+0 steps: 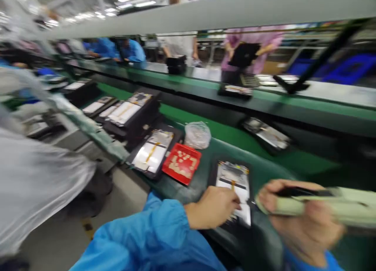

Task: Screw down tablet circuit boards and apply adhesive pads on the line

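Observation:
An opened tablet (234,173), its silver and white insides showing with an orange ribbon cable, lies in a black tray in front of me. My left hand (216,206) rests over its lower half, the fingertips pinched together at the white part; anything between them is hidden. To the right, my right hand (311,220) is closed around a long pale green tool (346,204) with a black part. Motion blur hides what kind of tool it is. Left of the tablet sits a red tray (182,163) holding small pale pieces.
A crumpled clear plastic bag (197,135) lies behind the red tray. Another opened tablet (154,150) sits left, near stacked tablets (129,108) in black trays. More tablets, one on the green conveyor (266,134), lie beyond. Across the line, people stand beneath a grey beam (205,12).

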Action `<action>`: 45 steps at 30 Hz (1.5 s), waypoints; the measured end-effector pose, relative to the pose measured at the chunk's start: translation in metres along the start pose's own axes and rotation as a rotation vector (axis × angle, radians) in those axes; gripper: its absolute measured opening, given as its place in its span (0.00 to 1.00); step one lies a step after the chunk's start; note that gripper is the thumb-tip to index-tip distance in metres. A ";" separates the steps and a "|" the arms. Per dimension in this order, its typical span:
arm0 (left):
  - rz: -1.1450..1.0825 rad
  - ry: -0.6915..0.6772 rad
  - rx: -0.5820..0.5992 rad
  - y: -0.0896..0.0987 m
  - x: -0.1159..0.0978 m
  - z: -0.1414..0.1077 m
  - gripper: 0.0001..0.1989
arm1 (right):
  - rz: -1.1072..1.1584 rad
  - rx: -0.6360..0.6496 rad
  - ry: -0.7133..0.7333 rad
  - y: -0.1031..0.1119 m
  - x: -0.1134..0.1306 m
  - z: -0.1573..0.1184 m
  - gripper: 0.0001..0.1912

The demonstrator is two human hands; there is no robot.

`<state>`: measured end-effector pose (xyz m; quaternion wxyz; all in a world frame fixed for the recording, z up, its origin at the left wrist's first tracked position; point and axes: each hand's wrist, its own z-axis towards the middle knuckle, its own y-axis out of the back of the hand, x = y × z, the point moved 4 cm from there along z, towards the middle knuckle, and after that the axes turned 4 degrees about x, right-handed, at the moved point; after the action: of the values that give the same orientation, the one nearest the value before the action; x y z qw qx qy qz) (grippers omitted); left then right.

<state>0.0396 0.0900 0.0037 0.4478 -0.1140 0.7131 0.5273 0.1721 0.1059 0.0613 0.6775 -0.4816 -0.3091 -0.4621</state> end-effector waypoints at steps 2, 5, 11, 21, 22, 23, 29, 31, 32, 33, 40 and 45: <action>-0.029 -0.041 -0.004 -0.010 0.003 -0.005 0.07 | -0.016 -0.046 0.020 0.013 0.019 -0.011 0.18; -0.057 -0.051 -0.041 -0.015 0.007 -0.015 0.06 | -0.029 -0.084 0.098 0.008 0.024 -0.020 0.16; -0.080 -0.017 -0.034 -0.020 0.004 -0.023 0.06 | -0.030 -0.052 0.090 -0.001 0.015 -0.032 0.16; -0.008 -0.085 0.070 -0.025 0.003 -0.031 0.10 | -0.028 0.051 0.097 -0.001 0.007 -0.048 0.13; 0.015 -0.109 0.096 -0.026 0.002 -0.033 0.10 | -0.037 0.065 0.086 -0.001 0.005 -0.052 0.13; 0.034 -0.130 0.121 -0.027 0.002 -0.034 0.11 | -0.048 0.081 0.076 0.000 0.003 -0.056 0.13; -0.045 0.129 0.047 -0.021 0.026 -0.042 0.14 | -0.141 0.132 -0.003 0.012 -0.014 -0.081 0.14; -0.052 0.216 -0.001 -0.017 0.033 -0.046 0.16 | -0.152 0.110 -0.007 0.016 -0.019 -0.083 0.15; -0.054 0.229 -0.016 -0.016 0.035 -0.048 0.17 | -0.153 0.105 -0.011 0.017 -0.021 -0.084 0.15; -0.066 0.229 -0.024 -0.015 0.035 -0.050 0.17 | -0.151 0.102 -0.013 0.019 -0.023 -0.084 0.15; -0.325 0.185 -0.053 -0.015 0.036 -0.058 0.07 | -0.164 0.109 -0.007 0.023 -0.035 -0.088 0.14; -0.311 0.120 -0.069 -0.024 0.040 -0.059 0.05 | -0.225 0.159 -0.026 0.023 -0.037 -0.094 0.15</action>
<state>0.0012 0.0424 -0.0394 0.4763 -0.2698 0.6938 0.4680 0.1770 0.0322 -0.0112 0.6536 -0.3945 -0.4054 -0.5028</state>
